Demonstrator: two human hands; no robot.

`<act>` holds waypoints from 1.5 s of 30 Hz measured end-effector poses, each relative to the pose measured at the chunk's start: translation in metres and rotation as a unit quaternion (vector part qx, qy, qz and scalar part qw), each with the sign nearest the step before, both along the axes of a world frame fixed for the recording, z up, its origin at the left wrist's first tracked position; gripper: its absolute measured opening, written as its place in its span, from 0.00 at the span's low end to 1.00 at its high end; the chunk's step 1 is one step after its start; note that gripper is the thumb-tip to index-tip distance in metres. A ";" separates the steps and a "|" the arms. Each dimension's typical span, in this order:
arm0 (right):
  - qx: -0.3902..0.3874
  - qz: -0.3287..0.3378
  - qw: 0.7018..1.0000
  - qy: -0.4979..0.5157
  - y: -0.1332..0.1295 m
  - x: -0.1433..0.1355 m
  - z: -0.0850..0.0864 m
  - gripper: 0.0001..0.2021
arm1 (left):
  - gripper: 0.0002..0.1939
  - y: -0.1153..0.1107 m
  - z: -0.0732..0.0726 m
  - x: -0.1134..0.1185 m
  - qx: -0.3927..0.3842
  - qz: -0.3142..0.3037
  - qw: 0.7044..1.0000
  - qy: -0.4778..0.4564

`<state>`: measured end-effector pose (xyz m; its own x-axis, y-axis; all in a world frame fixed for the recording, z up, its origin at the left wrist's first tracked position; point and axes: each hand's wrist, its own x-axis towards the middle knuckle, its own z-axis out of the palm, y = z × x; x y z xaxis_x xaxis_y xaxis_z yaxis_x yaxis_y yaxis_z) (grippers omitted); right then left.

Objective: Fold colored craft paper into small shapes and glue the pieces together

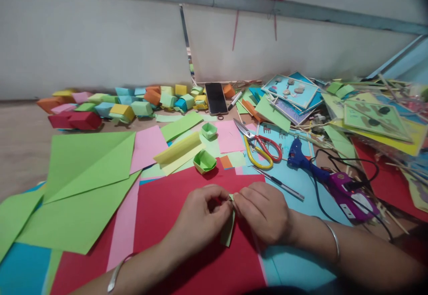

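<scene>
Over a red paper sheet (160, 223), my left hand (203, 210) and my right hand (261, 212) meet at the fingertips. Both pinch the upper end of a narrow light green paper strip (228, 232), which hangs down between them. The fingers hide most of its top. Just beyond my hands sits a small folded green paper box (205, 162). A paler green paper box (209, 130) stands behind it. To the left of these lies a creased yellow paper piece (180, 150).
Scissors (259, 145), a craft knife (279, 183), a blue glue gun (306, 163) and a purple power strip (351, 197) with black cable lie right. Green sheets (90, 165) spread left. Folded coloured boxes (123, 112) and a phone (216, 98) line the back by the wall (93, 40).
</scene>
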<state>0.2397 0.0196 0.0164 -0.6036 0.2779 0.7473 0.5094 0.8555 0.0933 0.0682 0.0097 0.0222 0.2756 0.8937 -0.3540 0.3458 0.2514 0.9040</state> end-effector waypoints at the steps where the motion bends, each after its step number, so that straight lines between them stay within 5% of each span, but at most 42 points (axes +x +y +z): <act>1: -0.003 -0.003 1.000 -0.002 0.000 0.000 0.000 0.12 | 0.12 0.001 0.000 0.000 -0.003 -0.003 1.000 -0.001; 9: 0.011 0.012 1.000 -0.003 0.000 0.000 -0.002 0.09 | 0.14 -0.001 -0.005 -0.001 0.100 0.025 0.994 0.045; 24: 0.002 0.018 0.999 -0.044 -0.005 0.001 -0.001 0.08 | 0.13 0.001 0.003 -0.001 0.027 0.037 0.995 -0.084; 33: 0.003 0.011 0.999 -0.040 -0.004 0.002 -0.002 0.07 | 0.14 0.002 0.003 -0.005 0.048 0.029 0.995 -0.082; 38: -0.130 0.019 0.991 0.037 -0.003 0.001 -0.005 0.08 | 0.17 0.002 -0.001 -0.005 0.135 0.026 0.990 -0.006; 45: -0.317 -0.037 0.943 0.093 0.001 0.000 -0.007 0.11 | 0.15 -0.002 -0.002 -0.006 0.306 -0.011 0.947 0.100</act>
<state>0.2395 0.0203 0.0090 -0.4394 0.7411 0.5076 0.5265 0.6703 -0.5230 0.0621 0.0081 0.0197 0.2786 0.9430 0.1822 0.5239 -0.3082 0.7940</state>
